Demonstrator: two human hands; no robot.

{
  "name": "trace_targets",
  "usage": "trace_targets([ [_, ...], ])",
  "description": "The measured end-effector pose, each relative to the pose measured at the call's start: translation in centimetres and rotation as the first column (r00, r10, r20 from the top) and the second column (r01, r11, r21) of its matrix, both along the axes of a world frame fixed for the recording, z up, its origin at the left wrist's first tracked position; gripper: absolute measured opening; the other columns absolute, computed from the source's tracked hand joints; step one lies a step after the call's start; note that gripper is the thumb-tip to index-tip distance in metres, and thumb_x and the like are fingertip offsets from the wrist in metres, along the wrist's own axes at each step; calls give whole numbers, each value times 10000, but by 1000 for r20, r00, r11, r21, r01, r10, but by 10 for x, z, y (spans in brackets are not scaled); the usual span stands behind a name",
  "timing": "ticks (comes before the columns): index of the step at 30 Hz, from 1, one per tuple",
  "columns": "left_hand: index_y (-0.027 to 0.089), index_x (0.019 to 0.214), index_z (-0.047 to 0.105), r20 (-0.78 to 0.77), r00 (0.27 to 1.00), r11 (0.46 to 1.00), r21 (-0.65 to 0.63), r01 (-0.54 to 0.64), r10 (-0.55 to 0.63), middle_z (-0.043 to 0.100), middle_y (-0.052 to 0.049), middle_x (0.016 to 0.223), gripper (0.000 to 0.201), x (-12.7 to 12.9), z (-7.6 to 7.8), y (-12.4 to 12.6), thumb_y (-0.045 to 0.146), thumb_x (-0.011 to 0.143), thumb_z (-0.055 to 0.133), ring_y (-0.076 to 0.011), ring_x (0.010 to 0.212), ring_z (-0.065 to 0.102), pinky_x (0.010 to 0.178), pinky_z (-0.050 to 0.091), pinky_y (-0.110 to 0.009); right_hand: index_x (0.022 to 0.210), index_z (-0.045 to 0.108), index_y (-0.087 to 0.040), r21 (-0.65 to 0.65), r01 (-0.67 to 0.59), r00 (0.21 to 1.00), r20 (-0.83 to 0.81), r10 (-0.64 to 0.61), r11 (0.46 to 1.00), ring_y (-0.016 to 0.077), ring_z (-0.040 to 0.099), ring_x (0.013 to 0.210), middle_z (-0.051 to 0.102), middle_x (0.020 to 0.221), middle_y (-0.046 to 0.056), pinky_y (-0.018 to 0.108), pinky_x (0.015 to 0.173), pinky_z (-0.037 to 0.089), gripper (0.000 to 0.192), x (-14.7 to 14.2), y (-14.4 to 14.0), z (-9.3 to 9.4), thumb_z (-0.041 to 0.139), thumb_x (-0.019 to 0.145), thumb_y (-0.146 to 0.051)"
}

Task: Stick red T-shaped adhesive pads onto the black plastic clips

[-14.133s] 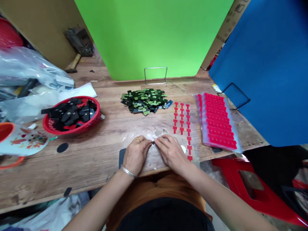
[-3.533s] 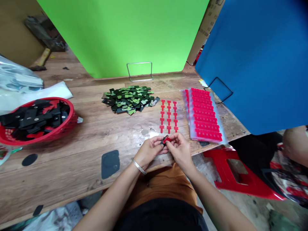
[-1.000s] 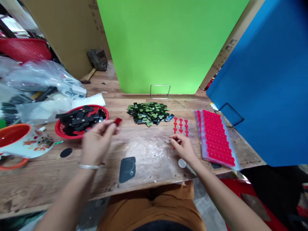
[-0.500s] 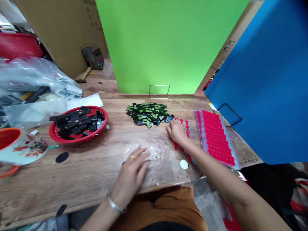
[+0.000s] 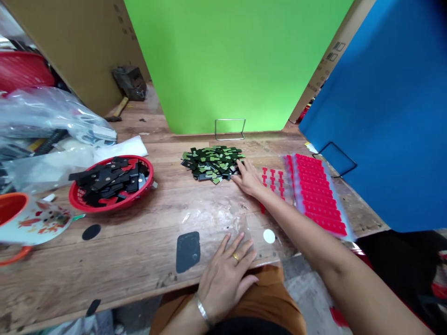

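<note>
The heap of small green and black pieces [image 5: 212,162] lies on the wooden table [image 5: 139,218] just in front of the green screen [image 5: 226,60], and it serves as the landmark here. The right hand [image 5: 248,178] reaches to the heap's right edge, fingertips touching the outermost pieces; whether it has pinched one is hidden by the fingers themselves, so its grip cannot be told. The left hand [image 5: 226,274] is well nearer than the heap, at the table's near edge, lying flat with fingers spread and holding nothing, on a clear plastic sheet [image 5: 213,218] that is hard to make out against the wood. Just right of the heap, past the right hand, stand rows of red T-shaped pieces [image 5: 274,179], partly covered by the forearm, then red sheets [image 5: 316,190]. Left of the heap sits a red basket [image 5: 111,184] of black parts.
</note>
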State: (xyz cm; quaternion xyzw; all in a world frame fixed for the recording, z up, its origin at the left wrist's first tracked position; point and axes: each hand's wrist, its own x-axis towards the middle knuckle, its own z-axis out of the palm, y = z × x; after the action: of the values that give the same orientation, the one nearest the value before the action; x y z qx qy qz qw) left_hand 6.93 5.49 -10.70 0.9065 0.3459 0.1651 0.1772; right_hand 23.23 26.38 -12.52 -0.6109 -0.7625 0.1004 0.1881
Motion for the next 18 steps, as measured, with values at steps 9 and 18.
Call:
trace_targets([
  [9, 233, 1256, 450, -26, 1000, 999, 43, 4, -3, 447, -59, 1336, 419, 2, -1, -1, 314, 845, 471, -257, 1304, 264, 1038, 264, -544, 1287, 388, -136, 33, -93, 990, -101, 96, 995, 243, 242, 1288, 323, 1368, 158, 387, 1050, 226, 497, -43, -45, 2, 498, 814, -242],
  [18, 249, 1223, 482, 10, 1000, 1000, 10, -23, 23, 450, -43, 1335, 407, 3, 4, -5, 286, 819, 514, -251, 1294, 286, 1043, 263, -531, 1166, 497, -180, 111, -186, 951, -228, 207, 976, 213, 384, 1193, 421, 1279, 124, 368, 989, 319, 336, -56, -66, 12, 433, 861, -307],
])
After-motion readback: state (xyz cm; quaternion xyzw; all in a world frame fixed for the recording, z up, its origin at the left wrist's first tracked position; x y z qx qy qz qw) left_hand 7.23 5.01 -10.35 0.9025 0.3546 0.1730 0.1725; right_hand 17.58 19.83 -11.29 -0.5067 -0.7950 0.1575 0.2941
